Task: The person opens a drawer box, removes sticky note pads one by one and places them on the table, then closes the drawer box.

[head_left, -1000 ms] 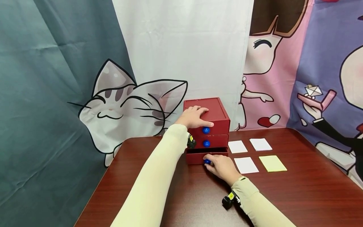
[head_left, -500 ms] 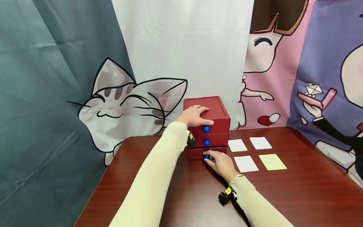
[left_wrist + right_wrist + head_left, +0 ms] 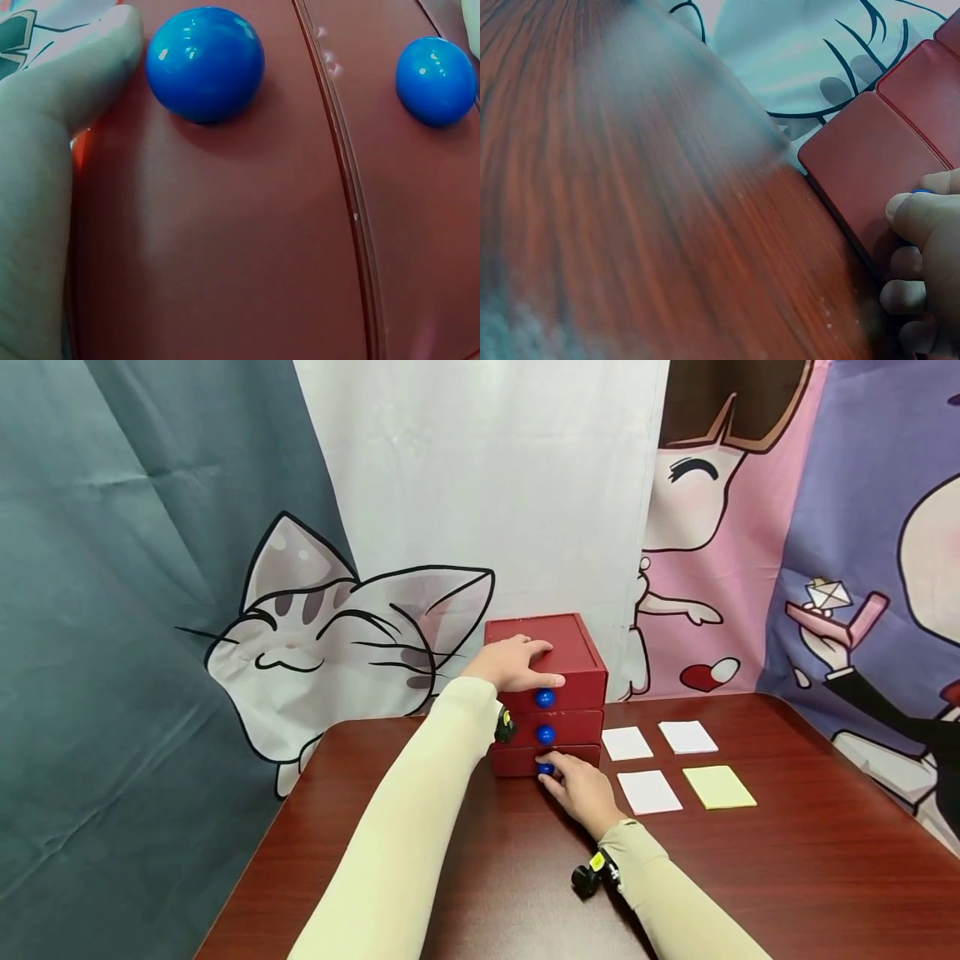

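Observation:
A red drawer box (image 3: 577, 647) with three stacked drawers stands at the back of the table. Its bottom drawer (image 3: 870, 161) is flush with the drawers above. Thumb and finger of my right hand (image 3: 585, 789) pinch the blue round knob (image 3: 545, 769) of that drawer, covering much of it. On top of the box rests my left hand (image 3: 513, 666), fingers spread over the lid and thumb along the front's upper edge. Just below that thumb sits the top drawer's blue knob (image 3: 205, 66), untouched. The middle drawer's knob (image 3: 436, 81) also shows in the left wrist view.
Right of the box lie white paper pads (image 3: 650, 792) and a yellow one (image 3: 719, 787) on the brown wooden table (image 3: 817, 860). A printed curtain (image 3: 480, 485) hangs behind the table's back edge.
The bottom drawer, partly pulled out a second ago, has slid inward and shut. My right hand moved in with its knob; the left hand stayed on the lid.

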`<action>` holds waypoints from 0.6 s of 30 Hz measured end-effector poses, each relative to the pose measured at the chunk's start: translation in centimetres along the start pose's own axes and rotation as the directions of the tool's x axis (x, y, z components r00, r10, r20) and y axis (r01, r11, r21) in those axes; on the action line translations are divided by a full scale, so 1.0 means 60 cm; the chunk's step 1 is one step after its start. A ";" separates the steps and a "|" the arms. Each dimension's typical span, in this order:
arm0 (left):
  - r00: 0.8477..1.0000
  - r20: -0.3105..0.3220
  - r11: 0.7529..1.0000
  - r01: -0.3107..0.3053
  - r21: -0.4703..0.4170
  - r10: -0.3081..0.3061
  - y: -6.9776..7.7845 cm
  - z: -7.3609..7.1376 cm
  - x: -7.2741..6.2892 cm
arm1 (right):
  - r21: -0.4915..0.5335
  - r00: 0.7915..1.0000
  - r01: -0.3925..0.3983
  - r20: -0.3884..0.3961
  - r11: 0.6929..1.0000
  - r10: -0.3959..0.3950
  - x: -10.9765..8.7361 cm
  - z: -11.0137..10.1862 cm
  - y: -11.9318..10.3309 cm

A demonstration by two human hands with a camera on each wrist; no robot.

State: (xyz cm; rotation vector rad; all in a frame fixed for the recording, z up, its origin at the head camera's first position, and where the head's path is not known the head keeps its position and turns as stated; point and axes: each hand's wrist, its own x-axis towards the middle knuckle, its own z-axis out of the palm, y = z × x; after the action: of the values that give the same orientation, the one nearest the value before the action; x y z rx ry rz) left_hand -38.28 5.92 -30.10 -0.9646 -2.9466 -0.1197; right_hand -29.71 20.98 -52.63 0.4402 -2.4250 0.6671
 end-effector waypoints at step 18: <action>0.997 -0.081 0.998 0.016 0.059 -0.011 -0.009 0.011 0.003 | 0.005 0.998 -0.020 0.056 1.000 0.020 0.014 0.007 0.001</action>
State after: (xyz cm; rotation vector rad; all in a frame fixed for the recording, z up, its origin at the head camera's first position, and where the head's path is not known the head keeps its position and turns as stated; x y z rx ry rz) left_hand -38.78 5.64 -30.76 -0.9104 -2.8661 -0.0691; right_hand -30.59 20.63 -52.43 0.4425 -2.4840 0.6786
